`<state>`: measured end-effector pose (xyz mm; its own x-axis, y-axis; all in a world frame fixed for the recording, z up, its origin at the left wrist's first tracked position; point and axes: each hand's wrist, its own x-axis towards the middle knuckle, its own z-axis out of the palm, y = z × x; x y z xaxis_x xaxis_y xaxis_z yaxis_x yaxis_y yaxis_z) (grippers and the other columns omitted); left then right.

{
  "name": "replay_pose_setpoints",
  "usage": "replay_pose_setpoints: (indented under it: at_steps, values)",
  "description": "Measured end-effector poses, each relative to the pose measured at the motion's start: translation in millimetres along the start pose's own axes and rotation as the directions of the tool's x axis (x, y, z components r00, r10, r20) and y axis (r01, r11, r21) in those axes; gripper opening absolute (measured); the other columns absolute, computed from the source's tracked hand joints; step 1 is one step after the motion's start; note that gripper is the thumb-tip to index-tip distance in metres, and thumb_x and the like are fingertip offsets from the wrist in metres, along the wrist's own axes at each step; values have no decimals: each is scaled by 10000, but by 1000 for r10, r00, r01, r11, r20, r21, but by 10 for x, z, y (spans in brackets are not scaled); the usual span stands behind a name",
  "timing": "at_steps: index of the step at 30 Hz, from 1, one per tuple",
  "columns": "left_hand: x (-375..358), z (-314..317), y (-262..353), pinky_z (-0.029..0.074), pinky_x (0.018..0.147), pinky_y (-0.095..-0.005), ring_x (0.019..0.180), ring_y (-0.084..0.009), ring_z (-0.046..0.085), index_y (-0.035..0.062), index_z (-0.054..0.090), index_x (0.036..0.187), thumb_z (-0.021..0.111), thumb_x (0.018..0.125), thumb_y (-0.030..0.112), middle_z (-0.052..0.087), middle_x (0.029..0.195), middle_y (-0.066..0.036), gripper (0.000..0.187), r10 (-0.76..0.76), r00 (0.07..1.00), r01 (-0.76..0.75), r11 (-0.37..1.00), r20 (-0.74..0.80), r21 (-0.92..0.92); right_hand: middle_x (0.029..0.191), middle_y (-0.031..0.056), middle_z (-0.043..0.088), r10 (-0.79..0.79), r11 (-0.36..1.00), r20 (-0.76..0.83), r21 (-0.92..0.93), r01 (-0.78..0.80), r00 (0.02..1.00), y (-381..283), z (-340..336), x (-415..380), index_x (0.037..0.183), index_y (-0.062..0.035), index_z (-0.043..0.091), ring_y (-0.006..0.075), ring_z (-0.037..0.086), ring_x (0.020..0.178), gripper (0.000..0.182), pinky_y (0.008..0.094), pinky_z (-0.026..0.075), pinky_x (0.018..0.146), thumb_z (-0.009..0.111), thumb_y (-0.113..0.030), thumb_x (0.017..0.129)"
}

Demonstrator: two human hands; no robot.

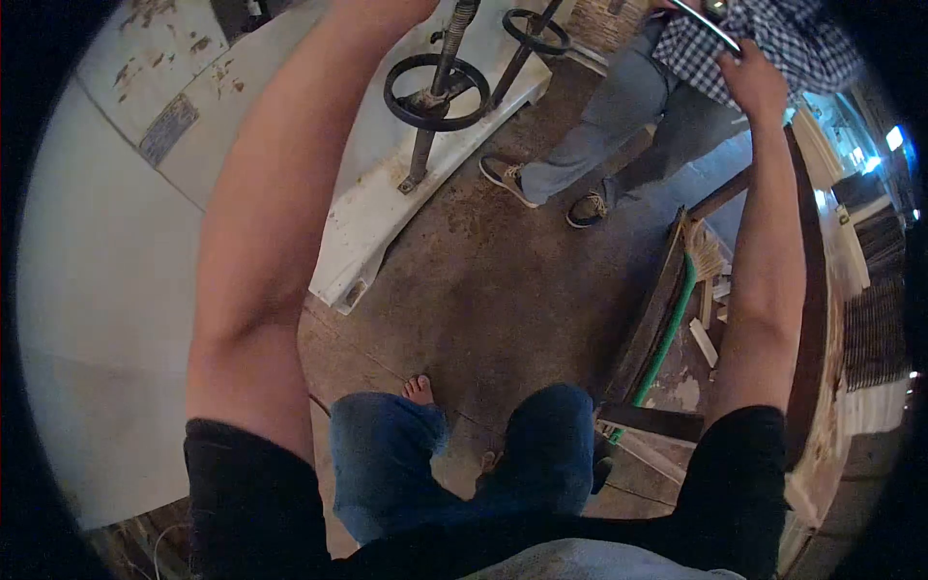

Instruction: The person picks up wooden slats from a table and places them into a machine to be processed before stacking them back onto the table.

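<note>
Raised at the upper right, my right hand [757, 85] is closed around the lower end of a shiny metal rod [710, 26]. The rod runs up and left past the top edge. My left arm [280, 184] reaches up beside the white machine; only the base of my left hand [401, 10] shows at the top edge, its fingers out of view. Just right of that arm are a black handwheel [438, 123] on a threaded shaft and, farther off, a second black handwheel [535, 45].
Another person [628, 106] in a checked shirt and grey trousers stands ahead. The white machine base [358, 242] projects on the left. At right, a green-edged broom [667, 338] and wood offcuts [704, 343] lie near a dark frame. My foot [419, 390] is bare on the brown floor [483, 309].
</note>
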<state>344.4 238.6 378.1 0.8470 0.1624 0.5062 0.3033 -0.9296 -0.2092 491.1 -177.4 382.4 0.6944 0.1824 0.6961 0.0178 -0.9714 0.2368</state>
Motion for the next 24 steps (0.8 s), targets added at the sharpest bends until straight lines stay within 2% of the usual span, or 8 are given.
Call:
replay_pose_setpoints:
  at_steps: [4,7,9,12,14,18,21,24]
  values:
    - [27,153,-95,483,1007,-417,1167,-278,632,27,646,1204,624,954,144,671,1239,-131,277,55,990,-59,998,-133,-32,1023,154,728,48,999,-240,4,-48,970,-107,23,-131,1078,-120,693,387,685,959,408,510,515,838,629,-470,879]
    - [6,221,-190,437,1074,-429,1206,-289,612,46,633,1235,632,950,145,663,1263,-129,302,105,976,-106,994,-189,1,874,118,729,45,998,-274,-21,-53,961,-157,37,-124,943,-131,714,355,696,829,340,501,521,742,639,-451,854]
    - [-11,252,-248,488,996,-484,1127,-370,616,63,588,1277,622,848,44,628,1265,-187,430,183,943,-229,963,-280,-144,824,100,714,39,998,-292,-28,-50,956,-147,87,-109,912,-134,708,339,687,783,316,495,500,695,653,-436,840]
    - [-12,245,-192,441,1056,-522,1214,-426,562,67,579,1305,604,773,1,595,1322,-198,537,144,939,-211,959,-313,-191,754,60,681,-2,995,-318,-95,-29,948,-134,103,-129,847,-146,680,296,661,709,265,453,442,608,679,-407,800]
    - [-5,195,-182,425,1072,-524,1242,-421,548,56,572,1318,606,782,3,587,1341,-195,540,150,957,-202,959,-249,-199,782,36,680,-38,995,-401,-96,0,915,-153,115,-134,844,-159,671,276,653,728,242,447,426,610,688,-391,778]
    - [2,42,-187,389,1108,-528,1297,-409,513,19,541,1357,620,799,26,560,1389,-184,563,150,985,-165,962,-84,-217,824,33,671,19,997,-288,-71,-41,957,-178,81,-180,848,-165,653,276,638,744,222,441,409,616,691,-366,760]
    - [-14,-29,-189,301,1161,-553,1397,-444,380,0,473,1413,702,810,157,427,1494,-235,664,141,989,-124,950,36,-287,855,53,664,37,999,-226,-30,-45,973,-189,32,-185,859,-157,643,291,629,753,215,444,400,622,688,-335,749]
    - [-15,-122,-189,224,1171,-616,1439,-502,258,-12,418,1447,750,816,322,290,1538,-308,787,150,978,-86,923,145,-375,882,77,662,76,997,-53,-30,-78,996,-201,-94,-179,852,-145,624,315,629,770,219,451,416,640,686,-325,743]
